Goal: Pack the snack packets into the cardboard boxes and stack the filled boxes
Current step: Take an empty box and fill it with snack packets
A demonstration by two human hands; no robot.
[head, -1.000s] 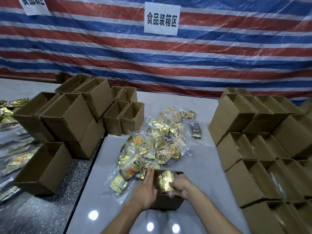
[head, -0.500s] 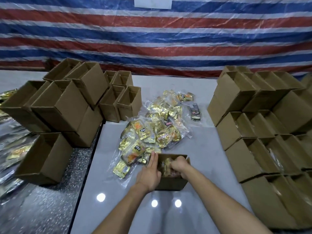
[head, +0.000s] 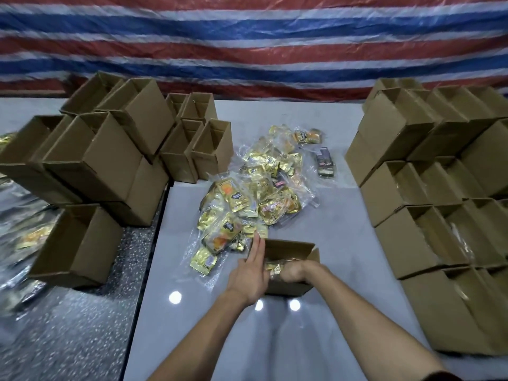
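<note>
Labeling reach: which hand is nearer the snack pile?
Left. Left hand lies beside the cardboard box, fingertips at the snack pile; right hand grips a packet inside the box.

1. The near box was matt brown cardboard.
2. The snack packets were glossy gold foil in clear crinkled plastic.
3. The surface was smooth, glossy grey.
4. The far tarpaulin looked like wrinkled plastic.

box stacks flank; packet pile blocks centre.
</note>
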